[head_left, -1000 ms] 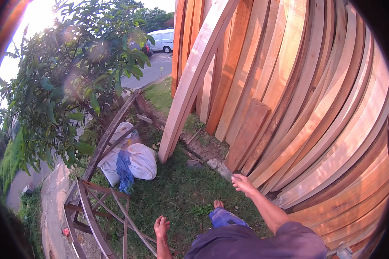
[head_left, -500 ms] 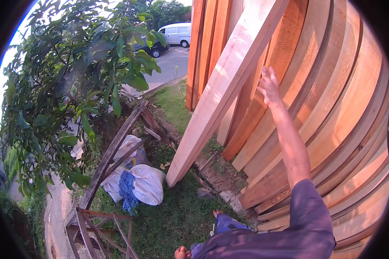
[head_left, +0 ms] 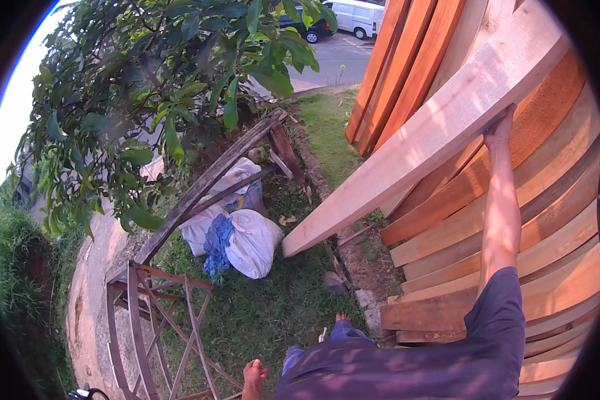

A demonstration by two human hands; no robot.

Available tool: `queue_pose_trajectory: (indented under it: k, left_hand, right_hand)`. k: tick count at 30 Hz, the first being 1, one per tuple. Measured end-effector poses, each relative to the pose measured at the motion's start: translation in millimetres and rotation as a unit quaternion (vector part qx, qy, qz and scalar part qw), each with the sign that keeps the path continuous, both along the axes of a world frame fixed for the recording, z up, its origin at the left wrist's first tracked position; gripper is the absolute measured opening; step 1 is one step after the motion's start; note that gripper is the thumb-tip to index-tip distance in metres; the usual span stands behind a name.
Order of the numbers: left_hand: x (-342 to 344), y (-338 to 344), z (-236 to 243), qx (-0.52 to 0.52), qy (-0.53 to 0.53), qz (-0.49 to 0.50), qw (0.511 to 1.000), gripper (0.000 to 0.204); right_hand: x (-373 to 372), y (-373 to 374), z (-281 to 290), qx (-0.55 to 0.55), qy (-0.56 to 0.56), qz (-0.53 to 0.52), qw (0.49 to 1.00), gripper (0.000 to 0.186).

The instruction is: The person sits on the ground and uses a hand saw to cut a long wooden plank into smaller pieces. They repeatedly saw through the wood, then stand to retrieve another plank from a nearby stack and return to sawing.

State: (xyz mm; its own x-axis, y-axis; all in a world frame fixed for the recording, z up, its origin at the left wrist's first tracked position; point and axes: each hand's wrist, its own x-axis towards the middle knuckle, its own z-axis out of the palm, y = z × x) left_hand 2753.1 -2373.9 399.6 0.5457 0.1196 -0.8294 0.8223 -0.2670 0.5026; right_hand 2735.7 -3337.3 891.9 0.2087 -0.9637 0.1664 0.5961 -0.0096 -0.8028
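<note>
A long, pale squared wooden beam [head_left: 413, 143] slants from the grass up to the upper right, its lower end beside the white sacks. My right hand [head_left: 499, 128] reaches up with the arm stretched and grips the beam's right edge; its fingertips are partly hidden behind the wood. Low down, my left hand [head_left: 253, 373] hangs in front of my body, its fingers loosely curled with nothing visible in them. Reddish-brown planks [head_left: 407, 73] lean upright behind the beam, and more planks [head_left: 447, 310] stand along the right.
White sacks [head_left: 254, 243] with a blue cloth [head_left: 218, 245] lie on the grass [head_left: 247, 313]. A weathered wooden frame [head_left: 200, 177] and a metal trestle [head_left: 137, 313] stand at the left. A leafy tree [head_left: 147, 87] overhangs them. Beyond are a road and a white van [head_left: 355, 18].
My right hand, open and apart from the beam before, has taken hold of its edge. My view has turned, so the scene sits further right. More of my left hand shows.
</note>
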Motion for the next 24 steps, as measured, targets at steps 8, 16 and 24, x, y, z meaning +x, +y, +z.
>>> queue_pose_trajectory:
  k: [8,16,24]
  left_hand:
    - [65.4,-10.7,61.6,0.079,-0.059,-0.077,0.992,0.051]
    - [203.7,-397.3,284.6,-0.126,-0.578,-0.494,0.636,0.106]
    - [138.0,-536.2,497.0,-0.269,-0.819,-0.357,0.359,0.138]
  right_hand:
    - [-10.7,41.0,9.8,-0.069,0.022,-0.037,0.997,0.079]
    - [-28.1,148.4,21.8,-0.113,0.089,-0.089,0.986,0.081]
    - [18.7,273.1,36.9,-0.328,0.143,-0.056,0.932,0.08]
